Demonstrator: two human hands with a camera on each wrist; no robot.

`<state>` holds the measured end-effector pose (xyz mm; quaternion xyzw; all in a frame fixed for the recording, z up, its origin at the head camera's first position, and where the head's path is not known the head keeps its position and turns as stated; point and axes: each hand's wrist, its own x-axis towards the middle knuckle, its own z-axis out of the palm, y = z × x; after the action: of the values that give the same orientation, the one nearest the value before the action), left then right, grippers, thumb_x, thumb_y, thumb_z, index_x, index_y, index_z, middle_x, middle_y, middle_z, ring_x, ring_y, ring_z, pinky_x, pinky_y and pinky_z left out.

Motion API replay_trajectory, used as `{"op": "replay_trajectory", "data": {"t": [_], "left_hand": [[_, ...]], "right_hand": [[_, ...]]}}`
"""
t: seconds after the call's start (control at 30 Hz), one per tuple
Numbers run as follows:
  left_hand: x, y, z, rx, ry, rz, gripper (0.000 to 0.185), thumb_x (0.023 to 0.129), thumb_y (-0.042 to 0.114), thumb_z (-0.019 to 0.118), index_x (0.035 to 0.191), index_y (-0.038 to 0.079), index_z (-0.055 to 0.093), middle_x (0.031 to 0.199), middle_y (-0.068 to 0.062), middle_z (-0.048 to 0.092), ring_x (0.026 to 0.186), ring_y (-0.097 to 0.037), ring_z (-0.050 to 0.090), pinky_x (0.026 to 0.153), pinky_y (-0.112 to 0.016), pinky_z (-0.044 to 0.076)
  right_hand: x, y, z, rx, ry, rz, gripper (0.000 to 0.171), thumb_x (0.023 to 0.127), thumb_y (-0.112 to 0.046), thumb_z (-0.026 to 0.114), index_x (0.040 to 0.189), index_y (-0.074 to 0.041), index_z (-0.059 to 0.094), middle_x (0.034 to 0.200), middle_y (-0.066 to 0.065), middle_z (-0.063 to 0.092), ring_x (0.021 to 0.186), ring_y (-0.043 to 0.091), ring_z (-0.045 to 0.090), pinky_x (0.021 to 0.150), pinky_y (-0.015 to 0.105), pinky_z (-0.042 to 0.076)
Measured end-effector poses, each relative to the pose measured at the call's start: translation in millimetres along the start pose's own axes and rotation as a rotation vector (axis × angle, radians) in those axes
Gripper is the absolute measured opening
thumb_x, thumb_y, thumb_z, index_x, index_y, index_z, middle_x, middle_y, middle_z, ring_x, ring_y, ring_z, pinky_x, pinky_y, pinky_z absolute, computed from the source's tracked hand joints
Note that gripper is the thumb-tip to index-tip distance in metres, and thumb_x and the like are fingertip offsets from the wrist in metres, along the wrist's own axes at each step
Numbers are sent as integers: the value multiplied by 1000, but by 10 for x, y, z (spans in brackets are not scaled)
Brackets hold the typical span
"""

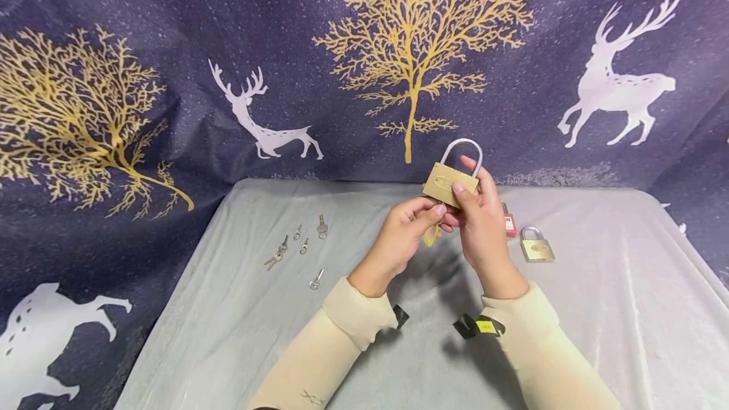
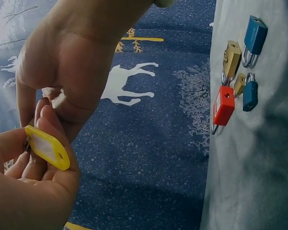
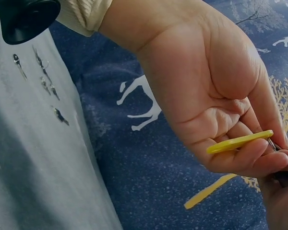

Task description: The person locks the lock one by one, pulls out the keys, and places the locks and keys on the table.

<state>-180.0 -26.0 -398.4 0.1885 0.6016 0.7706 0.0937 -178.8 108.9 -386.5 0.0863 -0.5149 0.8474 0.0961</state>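
A large brass padlock (image 1: 441,181) with a steel shackle is held up in my right hand (image 1: 484,223), its thumb on the front face. The shackle points upward and looks closed. My left hand (image 1: 398,236) pinches a key at the padlock's underside; a yellow key tag (image 1: 431,235) hangs from it. In the left wrist view the tag (image 2: 47,148) hangs below the left fingertips. From the right wrist view the tag (image 3: 237,142) lies against the left hand's fingers. Fingers hide the key's tip, so how far it sits in the lock cannot be told.
Several loose keys (image 1: 322,226) lie on the left of the grey cloth-covered table (image 1: 228,334). To the right are a brass padlock (image 1: 537,250) and a red padlock (image 1: 509,224), partly hidden. The left wrist view also shows blue padlocks (image 2: 255,37). A patterned curtain (image 1: 342,30) hangs behind.
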Motion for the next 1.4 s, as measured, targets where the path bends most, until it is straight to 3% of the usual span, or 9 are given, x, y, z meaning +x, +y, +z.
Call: {"op": "replay_trajectory", "data": {"t": [0.17,0.5,0.9,1.23,1.4], "left_hand": [[8,9,4,26,10,-1,24,102,5,55,109,-17,63,101,-38,67,76,-9,68,66,-22,50],[10,4,3,52,-4,-10,23,102,5,53,105,-16,62,97,-37,67,71,-9,67,65,-22,50],[10,-4,-10,84,-46,-85,24,101,5,51,115,-12,61,101,-37,68,74,-10,69,75,-24,57],[3,-18,-24,109,-84,-127,29,102,1,48,128,-7,57,103,-40,67,74,-8,68,74,-23,57],[1,-34,-13,122,-114,-150,32,102,2,51,133,-3,54,102,-40,67,73,-5,69,73,-21,55]], "right_hand": [[22,6,-10,11,7,9,47,106,-7,49,151,-8,36,92,-1,70,58,8,55,47,18,40],[46,14,-20,16,43,37,44,105,-6,48,148,-10,40,101,-1,73,74,9,67,54,17,46],[78,34,-46,-58,91,79,47,106,-6,44,152,-4,36,114,-3,67,91,7,68,72,18,53],[85,40,-68,-64,104,112,42,107,-7,44,149,-9,40,116,-2,64,91,7,67,74,18,53],[92,39,-88,-59,114,110,45,107,-8,45,151,-6,37,113,-3,65,89,7,66,74,19,51]]}}
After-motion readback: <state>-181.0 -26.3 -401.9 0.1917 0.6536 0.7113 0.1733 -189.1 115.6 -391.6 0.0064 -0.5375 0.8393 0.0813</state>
